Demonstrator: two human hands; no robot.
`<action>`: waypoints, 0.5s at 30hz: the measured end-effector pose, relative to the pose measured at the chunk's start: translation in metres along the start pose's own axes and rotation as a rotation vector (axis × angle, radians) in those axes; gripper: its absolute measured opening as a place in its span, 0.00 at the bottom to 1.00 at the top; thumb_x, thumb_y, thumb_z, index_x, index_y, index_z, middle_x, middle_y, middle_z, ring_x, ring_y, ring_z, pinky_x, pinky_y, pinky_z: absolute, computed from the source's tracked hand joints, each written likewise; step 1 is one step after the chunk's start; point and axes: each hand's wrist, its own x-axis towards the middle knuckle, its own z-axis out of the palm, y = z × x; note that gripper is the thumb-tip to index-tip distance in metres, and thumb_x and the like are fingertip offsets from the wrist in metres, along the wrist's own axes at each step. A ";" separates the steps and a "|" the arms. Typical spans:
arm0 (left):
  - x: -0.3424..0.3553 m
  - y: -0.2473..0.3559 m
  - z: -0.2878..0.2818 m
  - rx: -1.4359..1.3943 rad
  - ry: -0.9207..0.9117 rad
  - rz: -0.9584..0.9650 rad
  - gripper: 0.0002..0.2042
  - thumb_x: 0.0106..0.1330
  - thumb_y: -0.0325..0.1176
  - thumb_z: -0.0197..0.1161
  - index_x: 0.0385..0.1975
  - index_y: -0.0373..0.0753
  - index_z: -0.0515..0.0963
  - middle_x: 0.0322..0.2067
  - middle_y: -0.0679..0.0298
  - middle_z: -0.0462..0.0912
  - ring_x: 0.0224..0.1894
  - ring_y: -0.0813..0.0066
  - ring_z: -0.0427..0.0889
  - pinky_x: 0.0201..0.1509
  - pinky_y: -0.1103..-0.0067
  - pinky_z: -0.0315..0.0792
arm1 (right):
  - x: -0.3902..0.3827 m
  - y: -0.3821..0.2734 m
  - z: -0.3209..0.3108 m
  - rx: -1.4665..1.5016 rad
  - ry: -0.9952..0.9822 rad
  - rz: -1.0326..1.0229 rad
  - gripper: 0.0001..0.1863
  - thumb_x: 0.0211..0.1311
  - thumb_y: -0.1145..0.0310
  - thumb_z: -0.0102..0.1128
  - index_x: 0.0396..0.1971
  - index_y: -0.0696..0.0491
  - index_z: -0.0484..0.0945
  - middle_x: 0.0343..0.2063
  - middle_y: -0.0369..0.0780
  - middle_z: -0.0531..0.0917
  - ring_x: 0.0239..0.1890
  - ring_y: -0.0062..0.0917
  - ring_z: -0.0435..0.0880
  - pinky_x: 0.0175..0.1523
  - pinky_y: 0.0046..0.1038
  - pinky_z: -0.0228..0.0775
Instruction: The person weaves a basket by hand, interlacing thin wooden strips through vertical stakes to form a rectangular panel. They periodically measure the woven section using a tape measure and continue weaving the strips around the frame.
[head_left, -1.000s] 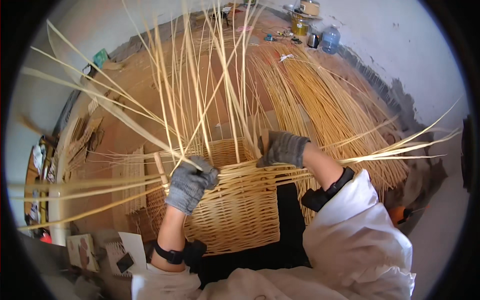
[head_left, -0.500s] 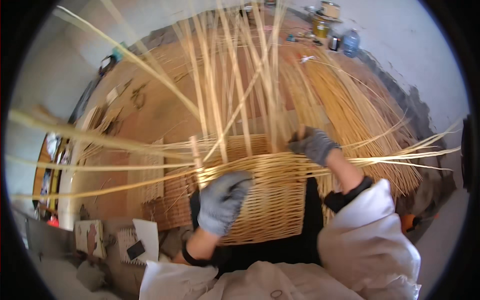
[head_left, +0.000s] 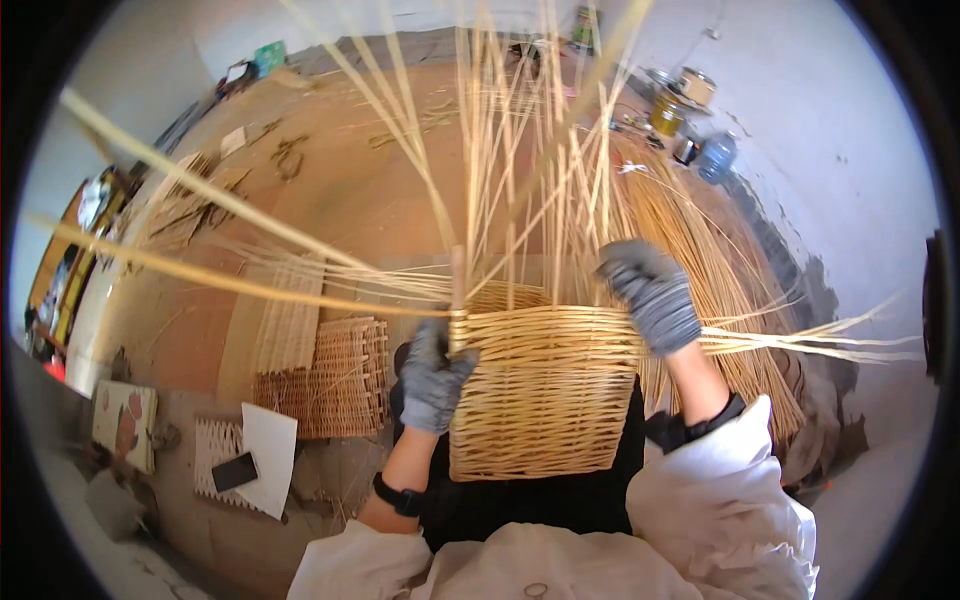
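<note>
A half-woven wicker basket [head_left: 545, 395] rests on my lap, its pale front wall toward me. Long loose willow rods [head_left: 470, 150] rise from its far side, and others fan out to both sides. My left hand [head_left: 432, 378], in a grey knit glove, grips the basket's left edge beside a short upright stick [head_left: 458, 280], thumb on the near side. At the upper right corner is my right hand [head_left: 655, 298], gloved alike, its fingers bent inward by the rods; what they hold is hidden.
A large bundle of rods [head_left: 690, 230] lies on the floor at right. Woven panels [head_left: 345, 375] lie to the left, near a phone [head_left: 234, 472] on white paper [head_left: 268, 450]. At the far right, a blue water bottle [head_left: 716, 157] stands by the wall.
My left hand has gone from the front wall to the basket's left edge. My right hand has lifted slightly off the rim. Rods on the left have swung, and the view has shifted.
</note>
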 end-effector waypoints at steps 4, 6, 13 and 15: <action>0.039 -0.073 -0.020 -0.428 0.019 0.020 0.15 0.55 0.34 0.57 0.42 0.37 0.68 0.36 0.64 0.72 0.36 0.76 0.70 0.40 0.82 0.66 | -0.003 -0.076 0.115 -0.254 -0.187 -0.721 0.22 0.45 0.66 0.59 0.42 0.58 0.68 0.33 0.47 0.76 0.35 0.32 0.77 0.42 0.29 0.69; 0.050 -0.119 -0.065 -1.275 0.144 -0.157 0.18 0.56 0.48 0.52 0.33 0.38 0.71 0.30 0.64 0.73 0.31 0.73 0.71 0.36 0.81 0.67 | -0.006 -0.118 0.186 -0.377 -0.269 -0.517 0.21 0.47 0.62 0.54 0.41 0.57 0.68 0.31 0.45 0.76 0.35 0.35 0.76 0.42 0.32 0.68; 0.117 -0.009 -0.005 -0.735 0.076 -0.541 0.31 0.54 0.63 0.42 0.29 0.34 0.70 0.24 0.62 0.73 0.25 0.69 0.72 0.34 0.79 0.69 | 0.000 0.037 0.076 0.775 0.251 0.318 0.08 0.60 0.67 0.43 0.26 0.55 0.67 0.09 0.31 0.64 0.10 0.18 0.65 0.20 0.22 0.69; 0.111 -0.005 0.011 -0.723 0.041 -0.572 0.35 0.54 0.64 0.40 0.34 0.30 0.70 0.27 0.59 0.75 0.28 0.67 0.74 0.36 0.81 0.70 | -0.006 0.075 0.060 0.989 0.503 0.424 0.12 0.60 0.61 0.43 0.27 0.54 0.66 0.07 0.30 0.58 0.08 0.19 0.57 0.21 0.35 0.69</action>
